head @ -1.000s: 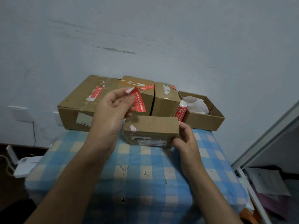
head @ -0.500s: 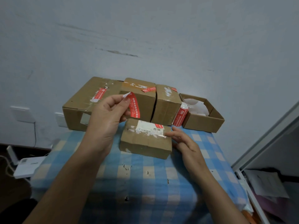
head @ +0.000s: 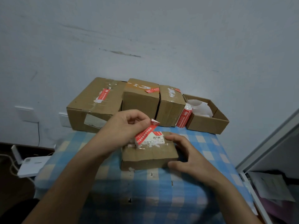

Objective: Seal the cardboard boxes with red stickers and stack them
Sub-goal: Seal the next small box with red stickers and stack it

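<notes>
While the small box (head: pixel 149 155) lies flat on the blue checked cloth (head: pixel 145 199), the red sticker (head: pixel 144 135) slants across its white label, lower end down at the top seam. The left hand (head: pixel 126 126) pinches the sticker's upper end. The right hand (head: pixel 182 151) clasps the small box's right end, fingers on top, thumb at the front. Behind the small box stands a row of brown boxes (head: pixel 140 99); behind and right of it, an open box (head: pixel 208 122).

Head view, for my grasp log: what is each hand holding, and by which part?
The left hand pinches the red rectangular paper sticker at its upper end. The right hand grips the small brown cardboard box by its right end.
</notes>
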